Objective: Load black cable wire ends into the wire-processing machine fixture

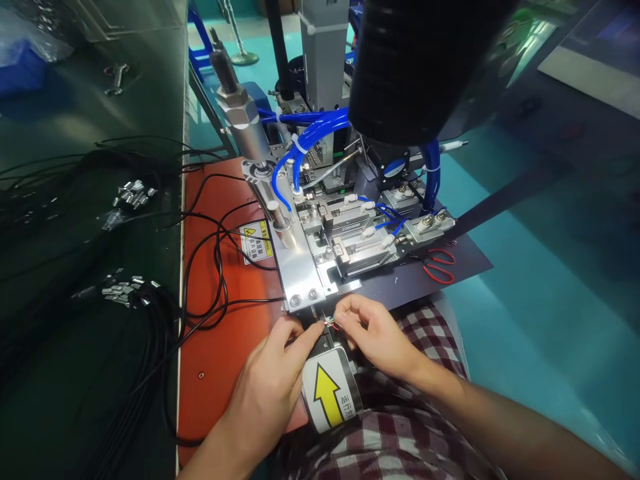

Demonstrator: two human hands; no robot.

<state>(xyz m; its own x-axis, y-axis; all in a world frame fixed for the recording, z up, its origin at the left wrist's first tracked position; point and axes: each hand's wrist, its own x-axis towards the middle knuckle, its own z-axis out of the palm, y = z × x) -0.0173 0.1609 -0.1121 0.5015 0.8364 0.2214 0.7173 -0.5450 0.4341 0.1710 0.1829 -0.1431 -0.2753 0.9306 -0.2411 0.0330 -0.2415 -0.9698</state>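
Just in front of the machine (pixel 305 283), my two hands meet at the end of a cable. My left hand (pixel 275 367) is closed, thumb and forefinger pinched at the small end piece. With my right hand (pixel 373 330) I pinch the thin coloured wires (pixel 334 324), where red and greenish strands show between the fingertips. The exact shape of the end piece is hidden by the fingers. Below the hands is a white label with a yellow arrow (pixel 327 397).
Black cables (pixel 220 267) cross the orange plate (pixel 200 407) on the left. Bundles of metal-ended cables (pixel 130 292) lie on the dark green table (pixel 60 393). Red-handled scissors (pixel 440 268) rest right of the machine. Blue air tubes (pixel 320 130) and a large black cylinder (pixel 415 67) rise above it.
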